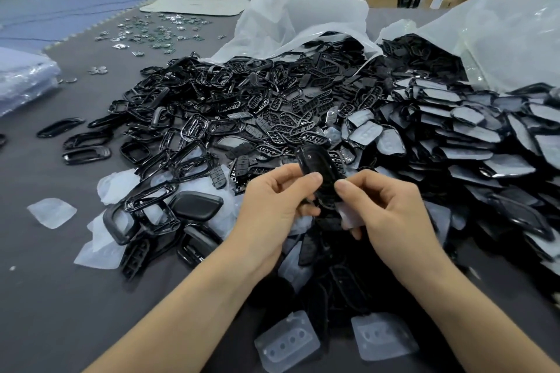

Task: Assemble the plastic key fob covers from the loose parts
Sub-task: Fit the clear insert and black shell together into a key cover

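A black key fob cover (318, 165) stands tilted between both hands, above the heap. My left hand (272, 206) grips its lower left side, thumb pressed on its face. My right hand (388, 206) pinches the cover's right edge with thumb and fingers, and a clear film piece (348, 216) sits under its fingers. Behind lies a big pile of loose black frames (188, 118), button grids (291, 127) and film-covered shells (454, 130).
Two white plastic bags (303, 21) spill parts at the back. Clear film liners (51, 212) lie on the grey table, and two clear moulded pads (288, 342) sit near the front edge. Small circuit boards (151, 30) are scattered at the far left. A person stands beyond the table.
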Available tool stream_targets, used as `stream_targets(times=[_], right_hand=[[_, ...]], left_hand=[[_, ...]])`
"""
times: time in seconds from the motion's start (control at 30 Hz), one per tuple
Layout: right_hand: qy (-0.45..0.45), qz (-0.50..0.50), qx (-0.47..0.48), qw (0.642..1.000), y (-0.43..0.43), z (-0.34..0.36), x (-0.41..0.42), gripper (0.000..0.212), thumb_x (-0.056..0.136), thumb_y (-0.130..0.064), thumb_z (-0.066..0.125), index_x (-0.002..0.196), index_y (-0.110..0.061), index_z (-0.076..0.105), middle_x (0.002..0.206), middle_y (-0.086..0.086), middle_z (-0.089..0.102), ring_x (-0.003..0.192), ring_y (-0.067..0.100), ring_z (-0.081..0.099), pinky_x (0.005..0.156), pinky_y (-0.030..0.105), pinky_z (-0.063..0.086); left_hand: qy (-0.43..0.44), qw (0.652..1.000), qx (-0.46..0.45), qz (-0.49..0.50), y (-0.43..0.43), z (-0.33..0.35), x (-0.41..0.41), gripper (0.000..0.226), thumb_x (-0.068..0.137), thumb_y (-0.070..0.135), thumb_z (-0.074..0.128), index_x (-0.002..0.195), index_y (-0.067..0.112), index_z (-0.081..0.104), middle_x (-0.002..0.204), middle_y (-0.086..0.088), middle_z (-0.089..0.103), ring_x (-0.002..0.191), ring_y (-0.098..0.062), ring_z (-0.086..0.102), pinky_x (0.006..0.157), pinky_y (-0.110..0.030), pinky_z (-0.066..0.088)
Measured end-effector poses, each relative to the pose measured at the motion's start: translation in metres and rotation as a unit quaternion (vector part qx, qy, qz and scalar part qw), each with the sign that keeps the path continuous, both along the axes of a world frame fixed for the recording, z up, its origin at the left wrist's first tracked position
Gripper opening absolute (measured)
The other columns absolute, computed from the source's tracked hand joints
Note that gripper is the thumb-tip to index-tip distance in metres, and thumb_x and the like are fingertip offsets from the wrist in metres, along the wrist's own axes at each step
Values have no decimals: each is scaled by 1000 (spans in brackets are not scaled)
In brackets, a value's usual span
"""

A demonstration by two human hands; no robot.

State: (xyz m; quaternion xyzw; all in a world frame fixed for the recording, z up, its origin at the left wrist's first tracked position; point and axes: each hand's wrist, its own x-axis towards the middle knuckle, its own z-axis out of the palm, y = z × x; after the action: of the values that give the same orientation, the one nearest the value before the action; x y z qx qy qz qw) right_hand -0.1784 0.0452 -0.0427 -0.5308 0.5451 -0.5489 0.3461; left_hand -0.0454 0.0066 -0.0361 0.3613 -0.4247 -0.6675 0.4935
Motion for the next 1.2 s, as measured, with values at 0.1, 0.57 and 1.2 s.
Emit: stream_targets(times=[0.1,0.57,1.2], right_hand=[[39,-54,-36,997,0,-3,1,15,85,-22,70,72,-21,63,58,0,62,50,10,54,55,23,45],[191,-128,-132,964,4,2,5,14,79,-2,73,90,-8,67,86,-1,61,82,-6,57,70,2,39],[-156,-115,-92,977,0,8,-4,17,84,-12,64,74,-24,71,60,-5,63,64,12,64,63,21,53]], left_hand=[[8,1000,11,17,0,0,-1,16,85,-4,61,76,8,66,56,5,59,49,-2,52,51,-14,49],[38,998,45,-18,2,-2,-1,9,86,-3,61,79,1,58,54,5,54,51,-3,55,56,-17,53],[-34,993,-55,-96,9,-6,-10,21,82,23,60,95,6,61,91,-16,68,84,-18,67,72,-31,60]])
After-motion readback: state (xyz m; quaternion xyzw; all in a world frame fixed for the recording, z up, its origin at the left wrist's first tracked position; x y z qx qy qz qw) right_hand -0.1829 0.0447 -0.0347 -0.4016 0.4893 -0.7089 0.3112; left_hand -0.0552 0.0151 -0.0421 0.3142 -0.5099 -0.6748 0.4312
